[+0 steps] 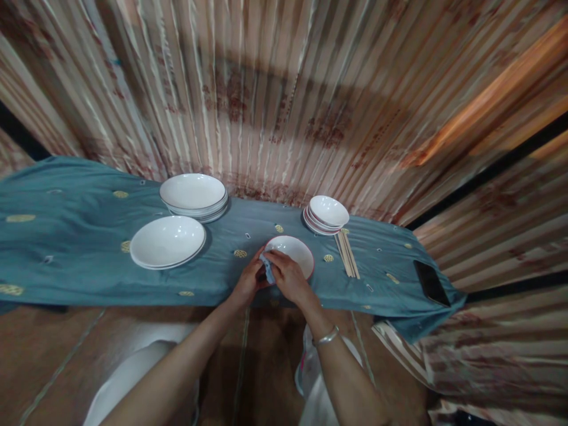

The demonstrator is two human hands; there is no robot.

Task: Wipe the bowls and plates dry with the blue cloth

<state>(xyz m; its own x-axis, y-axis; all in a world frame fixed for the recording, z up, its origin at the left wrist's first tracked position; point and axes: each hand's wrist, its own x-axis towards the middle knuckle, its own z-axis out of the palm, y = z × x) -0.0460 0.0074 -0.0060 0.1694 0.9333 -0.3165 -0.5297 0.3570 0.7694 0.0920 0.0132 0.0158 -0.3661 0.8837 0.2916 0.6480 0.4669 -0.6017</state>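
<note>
A white bowl with a red rim [298, 253] is in front of me near the table's front edge, tilted a little. My left hand [251, 277] grips it at its left side, fingers closed on the rim. My right hand [286, 273] reaches over the bowl with fingers closed on a light blue cloth [267, 269], which lies against the bowl's left rim between both hands. The bowl's underside and some fingertips are hidden.
At the left stand a stack of large white plates [193, 192] and another white dish pair [167, 241]. Small bowls [329, 210] are stacked back right, with chopsticks [348, 254] before them. A black phone [430, 283] lies on the blue tablecloth [89, 236] near the right end; a patterned curtain [266, 89] hangs behind.
</note>
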